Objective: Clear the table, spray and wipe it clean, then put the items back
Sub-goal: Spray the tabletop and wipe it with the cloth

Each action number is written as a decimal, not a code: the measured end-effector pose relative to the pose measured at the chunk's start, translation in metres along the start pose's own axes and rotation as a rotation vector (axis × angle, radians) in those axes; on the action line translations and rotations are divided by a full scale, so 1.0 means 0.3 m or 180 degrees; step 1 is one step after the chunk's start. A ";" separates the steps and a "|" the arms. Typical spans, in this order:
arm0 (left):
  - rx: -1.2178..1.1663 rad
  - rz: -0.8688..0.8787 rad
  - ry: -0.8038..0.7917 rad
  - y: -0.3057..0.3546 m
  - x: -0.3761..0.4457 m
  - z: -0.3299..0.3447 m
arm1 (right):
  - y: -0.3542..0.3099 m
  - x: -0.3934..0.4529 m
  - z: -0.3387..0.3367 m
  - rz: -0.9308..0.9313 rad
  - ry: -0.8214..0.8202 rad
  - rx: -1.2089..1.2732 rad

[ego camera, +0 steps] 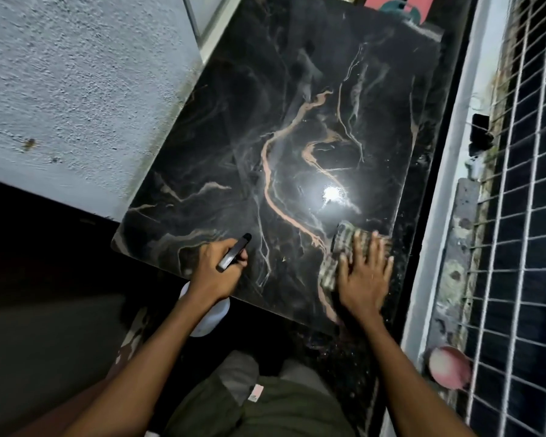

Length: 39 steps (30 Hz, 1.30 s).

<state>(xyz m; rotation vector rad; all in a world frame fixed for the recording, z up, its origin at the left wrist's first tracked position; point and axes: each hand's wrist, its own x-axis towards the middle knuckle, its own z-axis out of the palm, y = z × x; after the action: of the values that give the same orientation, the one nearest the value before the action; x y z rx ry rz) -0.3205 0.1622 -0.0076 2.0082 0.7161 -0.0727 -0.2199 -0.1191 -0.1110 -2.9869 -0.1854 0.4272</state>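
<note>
On the near right corner of the glossy black marble-patterned counter (221, 127), seen from the head camera, the right hand (364, 275) lies flat with fingers spread, pressing a striped grey-green folded cloth (341, 250) against the surface. The left hand (213, 269) curls its fingers round the black trigger head of a white plastic spray bottle (208, 313), whose body hangs just past the near edge of the counter.

The counter carries nothing but the cloth, so the wiping step appears to be in hand. The next move likely calls for sweeping the cloth toward the far and left parts of the surface, with steady flat pressure, perhaps after another spray.

The cloth looks bunched and soft, partly hidden under the palm; its edge is blurred. A bright light reflection sits on the counter just beyond it. A pink round bowl (449, 367) rests on the ledge at right.
</note>
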 end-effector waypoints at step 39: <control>0.0182 -0.0116 0.0023 0.158 0.178 0.073 | 0.101 0.158 -0.058 -0.1429 -0.0161 -0.0073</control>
<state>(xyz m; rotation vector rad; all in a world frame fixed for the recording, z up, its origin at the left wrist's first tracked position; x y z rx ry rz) -0.2469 0.1516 0.0000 2.0510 0.7630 -0.1085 -0.1668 -0.1441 -0.1114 -2.8317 -0.8461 0.4447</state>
